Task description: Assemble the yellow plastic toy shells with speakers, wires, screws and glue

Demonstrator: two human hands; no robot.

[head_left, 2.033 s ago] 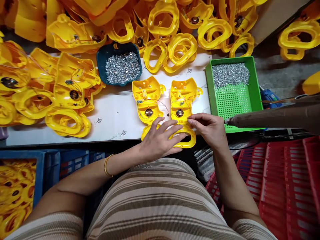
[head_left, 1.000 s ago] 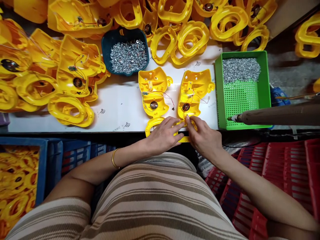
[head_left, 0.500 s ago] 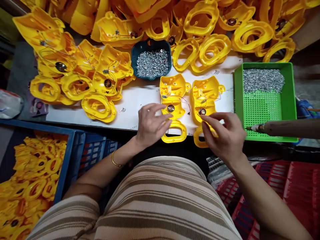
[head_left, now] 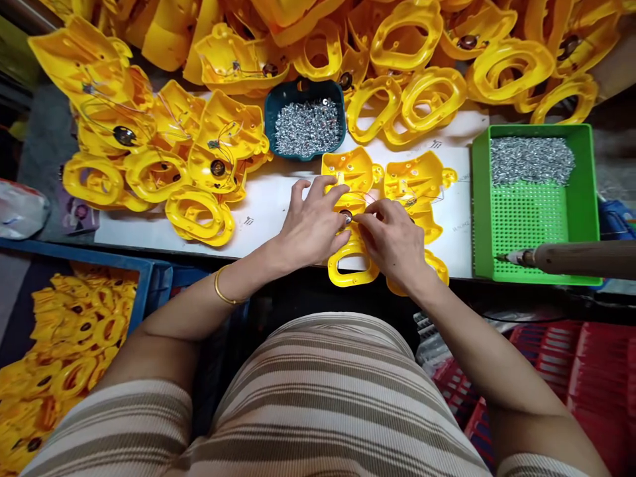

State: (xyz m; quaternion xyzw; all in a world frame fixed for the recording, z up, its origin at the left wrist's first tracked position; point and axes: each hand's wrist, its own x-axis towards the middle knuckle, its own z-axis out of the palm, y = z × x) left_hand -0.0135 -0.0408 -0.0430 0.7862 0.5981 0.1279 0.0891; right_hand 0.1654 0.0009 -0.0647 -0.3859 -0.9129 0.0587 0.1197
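Observation:
Two yellow plastic shells lie side by side with their hollow insides up: a left shell (head_left: pixel 348 169) and a right shell (head_left: pixel 415 175), each with thin wires inside. My left hand (head_left: pixel 313 225) rests over the left shell with fingers spread, its fingertips around a round metal-rimmed speaker (head_left: pixel 346 216). From the other side my right hand (head_left: pixel 395 242) reaches over the same shell, thumb and index finger pinched beside the speaker. Whatever sits in that pinch is too small to make out. Below the left shell is a yellow oval ring (head_left: pixel 352 265).
A dark teal tub (head_left: pixel 268 122) of small screws stands behind. On the right is a green basket (head_left: pixel 589 199) with more screws, and a screwdriver tip (head_left: pixel 519 257) over it. Yellow parts (head_left: pixel 218 126) pile up behind and left. A blue crate (head_left: pixel 144 285) stands lower left.
My right hand has moved left from the right shell to the left shell's speaker. My left hand has moved up and right, farther over the left shell.

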